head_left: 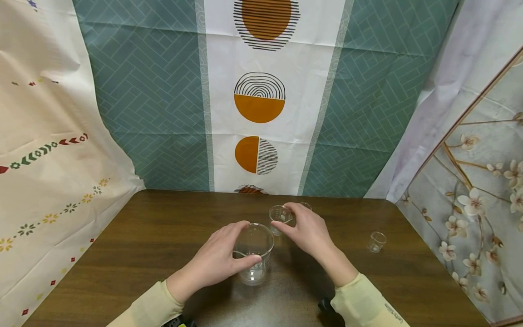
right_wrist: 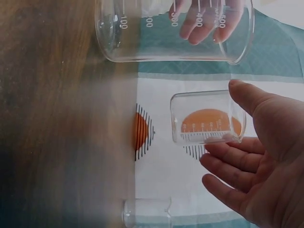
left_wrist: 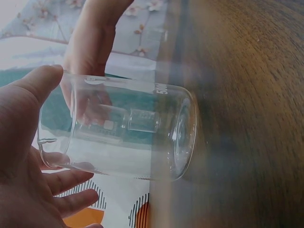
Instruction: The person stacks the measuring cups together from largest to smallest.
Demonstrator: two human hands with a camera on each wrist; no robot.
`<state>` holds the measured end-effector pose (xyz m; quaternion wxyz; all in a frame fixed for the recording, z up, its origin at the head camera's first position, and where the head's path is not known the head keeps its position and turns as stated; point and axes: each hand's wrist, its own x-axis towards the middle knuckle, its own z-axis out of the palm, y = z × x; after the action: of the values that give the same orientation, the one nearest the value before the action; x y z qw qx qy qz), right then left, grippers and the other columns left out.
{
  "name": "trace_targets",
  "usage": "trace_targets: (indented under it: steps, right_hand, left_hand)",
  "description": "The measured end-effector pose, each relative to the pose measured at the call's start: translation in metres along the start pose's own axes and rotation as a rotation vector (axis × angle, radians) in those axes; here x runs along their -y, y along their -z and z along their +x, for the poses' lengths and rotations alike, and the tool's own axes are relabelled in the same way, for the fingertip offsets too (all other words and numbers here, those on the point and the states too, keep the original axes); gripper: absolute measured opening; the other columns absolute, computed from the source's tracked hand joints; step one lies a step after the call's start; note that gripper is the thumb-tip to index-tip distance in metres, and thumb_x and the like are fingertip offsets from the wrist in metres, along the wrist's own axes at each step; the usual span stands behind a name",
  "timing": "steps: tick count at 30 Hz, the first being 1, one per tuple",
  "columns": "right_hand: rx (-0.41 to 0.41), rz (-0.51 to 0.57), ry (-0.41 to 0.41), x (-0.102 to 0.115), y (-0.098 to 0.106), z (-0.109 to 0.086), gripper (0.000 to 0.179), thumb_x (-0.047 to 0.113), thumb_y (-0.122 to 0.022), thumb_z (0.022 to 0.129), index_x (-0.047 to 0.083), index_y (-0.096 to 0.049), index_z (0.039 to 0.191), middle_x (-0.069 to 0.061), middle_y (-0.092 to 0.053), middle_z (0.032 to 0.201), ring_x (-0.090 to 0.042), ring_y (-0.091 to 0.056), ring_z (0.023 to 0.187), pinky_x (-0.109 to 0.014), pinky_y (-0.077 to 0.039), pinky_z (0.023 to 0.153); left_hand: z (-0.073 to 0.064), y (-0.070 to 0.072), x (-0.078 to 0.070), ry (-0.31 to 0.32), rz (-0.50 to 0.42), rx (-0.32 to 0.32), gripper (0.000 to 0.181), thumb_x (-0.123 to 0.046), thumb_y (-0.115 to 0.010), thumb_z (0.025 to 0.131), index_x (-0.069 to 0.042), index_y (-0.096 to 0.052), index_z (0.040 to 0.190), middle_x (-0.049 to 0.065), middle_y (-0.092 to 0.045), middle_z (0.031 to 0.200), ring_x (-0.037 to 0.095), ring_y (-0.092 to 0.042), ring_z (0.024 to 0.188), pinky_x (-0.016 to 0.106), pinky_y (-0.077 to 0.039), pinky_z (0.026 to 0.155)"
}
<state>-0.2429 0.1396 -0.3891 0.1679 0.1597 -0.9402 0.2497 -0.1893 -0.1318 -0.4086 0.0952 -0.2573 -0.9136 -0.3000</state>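
A large clear glass beaker (head_left: pixel 254 268) with white volume marks stands upright on the wooden table. My left hand (head_left: pixel 222 254) grips it near the rim, thumb on one side and fingers on the other. In the left wrist view that hand (left_wrist: pixel 28 137) spans the mouth end of the large beaker (left_wrist: pixel 133 161). Just behind and to the right, my right hand (head_left: pixel 306 229) pinches a smaller beaker (head_left: pixel 280 213) by its upper part. The right wrist view shows this small beaker (right_wrist: pixel 209 116) upright, off the table, between thumb and fingers. Both beakers look empty.
Another small beaker (head_left: pixel 305 205) stands behind my right hand, mostly hidden by it. Farther right on the table (head_left: pixel 163 236) sits a tiny beaker (head_left: pixel 377 241). A patterned cloth (head_left: pixel 257 159) hangs along the back edge, with curtains at both sides.
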Motion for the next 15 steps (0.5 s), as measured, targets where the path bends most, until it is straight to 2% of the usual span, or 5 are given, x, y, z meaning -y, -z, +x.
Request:
trace_targets:
  steps: [9, 15]
  right_hand:
    - [-0.023, 0.005, 0.012, 0.0008, 0.0049, -0.0042, 0.056, 0.050, -0.088, 0.094, 0.013, -0.073, 0.133, -0.003, -0.077, 0.121, -0.022, -0.071, 0.103, -0.052, -0.060, 0.088]
    - [-0.029, 0.014, 0.013, 0.0026, 0.0100, -0.0055, 0.057, 0.050, -0.088, 0.094, 0.012, -0.073, 0.134, -0.003, -0.076, 0.121, -0.023, -0.072, 0.107, -0.052, -0.061, 0.089]
  left_hand:
    - [0.0004, 0.0002, 0.0007, -0.002, -0.003, -0.001, 0.085, -0.062, -0.082, 0.094, -0.007, -0.056, 0.153, 0.006, -0.066, 0.147, 0.031, -0.059, 0.140, 0.063, -0.041, 0.119]
    - [0.0003, -0.0006, 0.0010, 0.001, -0.004, -0.002, 0.084, -0.062, -0.083, 0.094, -0.008, -0.056, 0.153, 0.006, -0.066, 0.147, 0.030, -0.059, 0.139, 0.063, -0.041, 0.120]
